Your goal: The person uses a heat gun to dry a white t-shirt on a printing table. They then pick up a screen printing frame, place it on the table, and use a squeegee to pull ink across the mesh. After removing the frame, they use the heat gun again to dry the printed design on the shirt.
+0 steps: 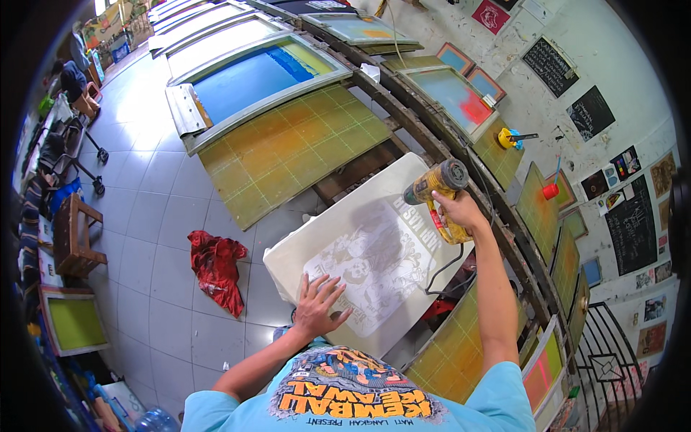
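Note:
My right hand (461, 214) is wrapped round the grip of a yellow and black heat gun (437, 189), which is held over the upper right part of a pale, cream-coloured panel (338, 225). A white and grey print (371, 266) with figures and lettering covers the panel's middle. Whether the panel's surface is a shirt or bare board, I cannot tell. My left hand (317, 306) lies with fingers spread at the print's lower left edge, holding nothing. From the heat gun a dark cord (434, 281) loops down past the panel's right side.
Olive-yellow gridded boards (291, 155) flank the panel along a dark metal rail (497, 241). Beyond stands a framed screen (248, 83) with blue ink. A red cloth (216, 270) lies on the tiled floor (169, 252), near a wooden stool (75, 234). A person (74, 83) is at far left.

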Available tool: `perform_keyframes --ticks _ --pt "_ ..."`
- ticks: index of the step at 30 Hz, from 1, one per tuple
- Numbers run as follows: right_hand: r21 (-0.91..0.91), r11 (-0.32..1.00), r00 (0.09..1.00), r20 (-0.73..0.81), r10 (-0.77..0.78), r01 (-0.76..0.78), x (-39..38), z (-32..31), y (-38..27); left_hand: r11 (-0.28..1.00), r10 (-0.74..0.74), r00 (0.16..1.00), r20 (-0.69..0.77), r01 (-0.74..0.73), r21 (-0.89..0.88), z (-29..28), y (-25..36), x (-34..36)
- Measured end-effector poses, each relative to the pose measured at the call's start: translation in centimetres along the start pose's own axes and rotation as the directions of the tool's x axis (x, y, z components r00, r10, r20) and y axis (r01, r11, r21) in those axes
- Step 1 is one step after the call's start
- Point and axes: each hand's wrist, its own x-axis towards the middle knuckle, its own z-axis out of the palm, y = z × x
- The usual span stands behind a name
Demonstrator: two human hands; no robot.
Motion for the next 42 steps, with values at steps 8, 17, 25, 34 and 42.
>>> perform_keyframes --ticks 8,17,25,34,42 --pt "-0.014 0.999 0.999 0.023 -0.041 0.042 -0.1 -0.9 1.8 0.992 -0.070 0.991 0.112 0.057 0.113 0.1 0.3 0.4" --pt "-0.022 0.999 0.997 0.058 -0.041 0.042 -1.9 -1.0 0.1 0.995 -0.050 0.996 0.070 0.044 0.087 0.4 0.0 0.0" --pt "0.030 0.997 0.987 0.150 0.062 -0.067 -2.4 -1.8 1.3 0.996 -0.041 0.996 0.079 0.034 0.086 0.2 0.1 0.1" --pt "0.022 0.998 0.993 0.108 0.049 -0.052 -2.9 -2.4 2.8 0.988 -0.062 0.989 0.137 0.042 0.149 0.1 0.6 0.4" --pt "-0.030 0.999 0.997 0.066 0.042 -0.040 -3.4 -2.7 3.1 0.986 -0.067 0.988 0.140 0.044 0.160 0.2 0.6 0.5"
